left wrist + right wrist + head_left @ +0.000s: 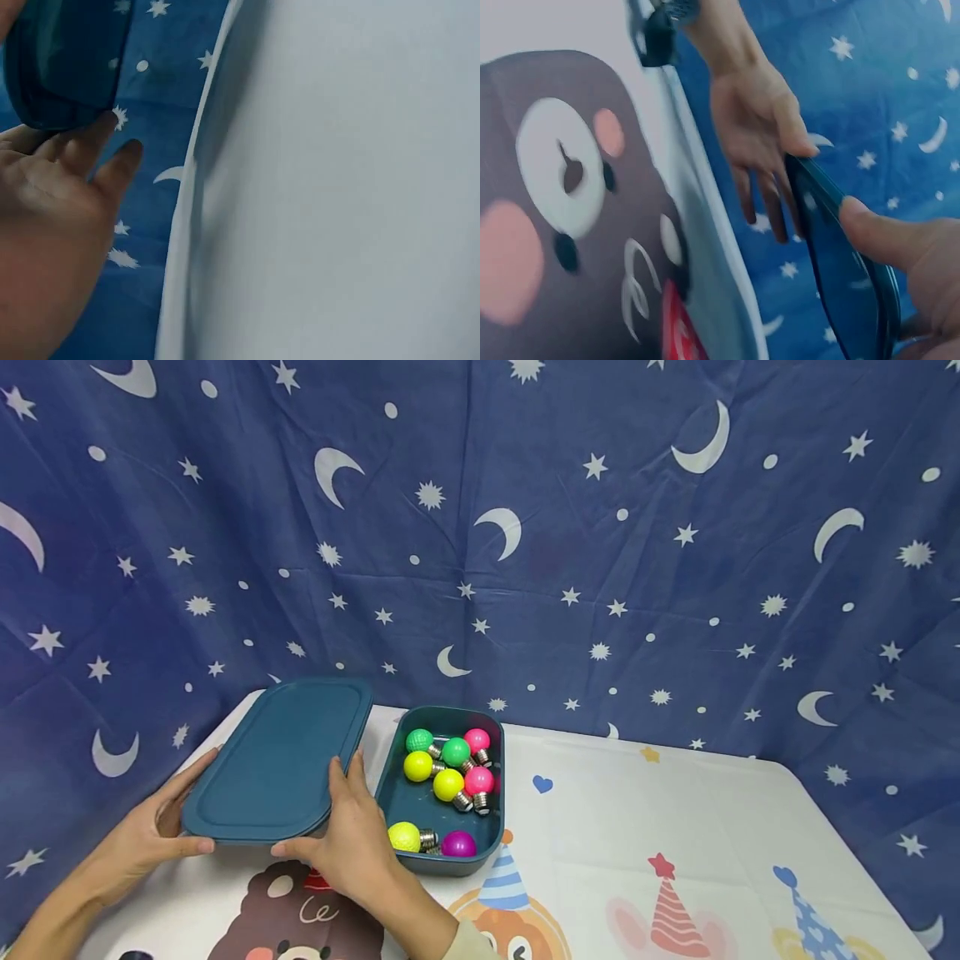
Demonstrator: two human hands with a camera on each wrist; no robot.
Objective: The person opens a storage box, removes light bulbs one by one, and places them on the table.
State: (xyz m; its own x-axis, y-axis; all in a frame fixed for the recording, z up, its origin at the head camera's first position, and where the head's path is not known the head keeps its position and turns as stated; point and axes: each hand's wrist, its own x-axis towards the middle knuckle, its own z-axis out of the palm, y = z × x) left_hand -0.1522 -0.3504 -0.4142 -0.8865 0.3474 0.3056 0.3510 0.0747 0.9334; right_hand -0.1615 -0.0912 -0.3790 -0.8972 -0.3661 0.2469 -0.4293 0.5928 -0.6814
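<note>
A dark teal plastic lid (281, 760), rectangular with rounded corners, is held above the left side of the table by both hands. My left hand (146, 835) grips its near left corner, the thumb at the front edge and the fingers under the left side. My right hand (356, 835) holds the near right corner, thumb at the front edge and fingers along the right side. Seen from the right wrist, the lid (847, 277) is nearly edge-on between the hands. Just right of it stands an open teal box (420, 802) with several colored light bulbs (448, 785) inside.
A white tablecloth (600, 810) with printed party animals covers the table. A bear print (292, 914) lies below the lid. Behind the table hangs a blue curtain (555, 552) with moons and stars, close to the table's left and back edges.
</note>
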